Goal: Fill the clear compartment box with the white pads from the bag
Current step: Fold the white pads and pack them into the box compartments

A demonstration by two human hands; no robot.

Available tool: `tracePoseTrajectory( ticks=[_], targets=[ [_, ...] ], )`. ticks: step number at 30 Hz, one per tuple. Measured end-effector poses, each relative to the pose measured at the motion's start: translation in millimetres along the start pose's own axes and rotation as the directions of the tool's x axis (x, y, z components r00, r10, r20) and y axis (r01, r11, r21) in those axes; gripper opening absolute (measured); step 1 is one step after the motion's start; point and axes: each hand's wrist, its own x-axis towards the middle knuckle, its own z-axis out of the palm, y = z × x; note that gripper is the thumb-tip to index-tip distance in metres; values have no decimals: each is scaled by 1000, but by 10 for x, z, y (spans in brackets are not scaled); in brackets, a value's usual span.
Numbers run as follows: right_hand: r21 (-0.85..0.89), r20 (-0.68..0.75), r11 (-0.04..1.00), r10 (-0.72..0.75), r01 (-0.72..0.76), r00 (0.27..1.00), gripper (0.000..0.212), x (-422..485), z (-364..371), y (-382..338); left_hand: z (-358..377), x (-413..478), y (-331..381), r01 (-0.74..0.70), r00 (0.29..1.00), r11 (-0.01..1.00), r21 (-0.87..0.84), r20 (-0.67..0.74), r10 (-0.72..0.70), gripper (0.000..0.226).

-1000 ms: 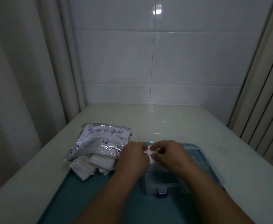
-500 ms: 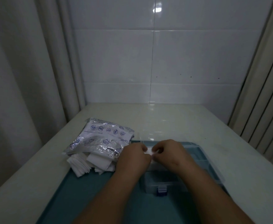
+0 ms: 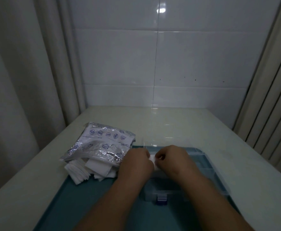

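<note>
The clear compartment box [image 3: 209,170] lies open on a teal mat, its blue latch [image 3: 161,198] toward me. Over its left part my left hand [image 3: 135,164] and my right hand [image 3: 171,159] meet, fingers curled, pinching one white pad [image 3: 152,158] between them. The hands hide the compartments beneath. To the left lies the silvery printed bag [image 3: 103,144], with a heap of loose white pads [image 3: 84,170] spilling from its near end onto the mat.
The teal mat [image 3: 93,200] covers the near part of a pale table [image 3: 169,124]. A white tiled wall stands behind, with curtains at the left and vertical slats at the right. The box's clear lid [image 3: 154,142] lies flat behind the hands.
Both hands stay together over the box, shifted slightly away from me while working the pad. The view has tilted a little; the bag and pad heap have not moved.
</note>
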Motion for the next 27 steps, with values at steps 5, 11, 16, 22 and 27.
tracePoseTrajectory(
  ticks=[5,11,16,22,27],
  targets=[
    [-24,28,1000,-2,3,1000,25,-3,2,9,1,3,-12,-10,1000,1000,-3,-11,10,34],
    [110,-81,993,-34,43,996,23,-15,25,65,-78,-58,-16,-32,998,999,10,-60,32,35],
    [224,-211,967,-70,118,975,18,-46,-22,95,-302,-137,-93,-24,983,999,35,-183,30,34],
    [244,-213,956,-111,163,971,16,-61,9,89,-562,-118,-198,-22,992,996,-90,-125,10,23],
    [274,-189,948,-109,159,976,16,-78,16,81,-826,-168,-404,-113,989,993,-44,-98,109,21]
  ],
)
